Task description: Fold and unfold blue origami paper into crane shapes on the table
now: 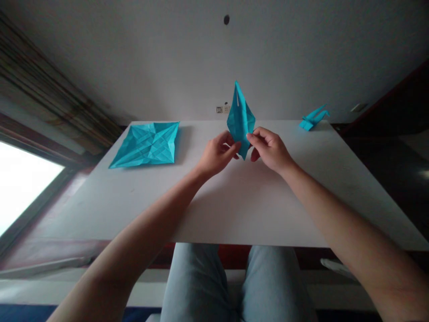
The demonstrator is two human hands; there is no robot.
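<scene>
A partly folded sheet of blue origami paper (240, 117) is held upright above the table, long and kite-shaped with a slit near its pointed top. My left hand (219, 153) pinches its lower left edge, thumb in front. On the lower right edge, my right hand (270, 147) grips it between thumb and fingers. The fingertips behind the paper are partly hidden. Its bottom point shows between the two hands.
An unfolded, creased blue sheet (147, 144) lies on the white table (254, 214) at the left. A finished blue paper crane (313, 120) stands at the back right. Behind the table is a wall with sockets (219, 109); a curtain (50, 80) and window are at left.
</scene>
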